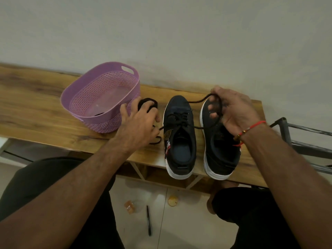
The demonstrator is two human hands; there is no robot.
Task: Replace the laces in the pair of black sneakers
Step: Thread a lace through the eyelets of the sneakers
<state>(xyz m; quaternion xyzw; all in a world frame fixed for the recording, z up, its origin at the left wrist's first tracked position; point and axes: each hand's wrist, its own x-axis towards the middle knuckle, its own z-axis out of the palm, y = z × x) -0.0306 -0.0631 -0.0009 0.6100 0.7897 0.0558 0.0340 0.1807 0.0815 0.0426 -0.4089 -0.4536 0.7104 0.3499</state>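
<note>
Two black sneakers with white soles stand side by side on the wooden table, toes pointing away from me. The left sneaker (179, 137) has a black lace crossed through its eyelets. The right sneaker (218, 151) is partly hidden under my right hand (231, 112), which holds a loop of black lace (199, 101) above the shoe's toe. My left hand (139, 121) lies left of the left sneaker and grips a bundle of black lace (147, 103), while another strand runs from under it to the shoe.
A purple perforated plastic basket (93, 90) stands on the table (36, 105) left of my left hand, with something dark at its bottom. A metal rack (294, 137) is at the right. On the floor below lie a pen (148, 220) and small objects.
</note>
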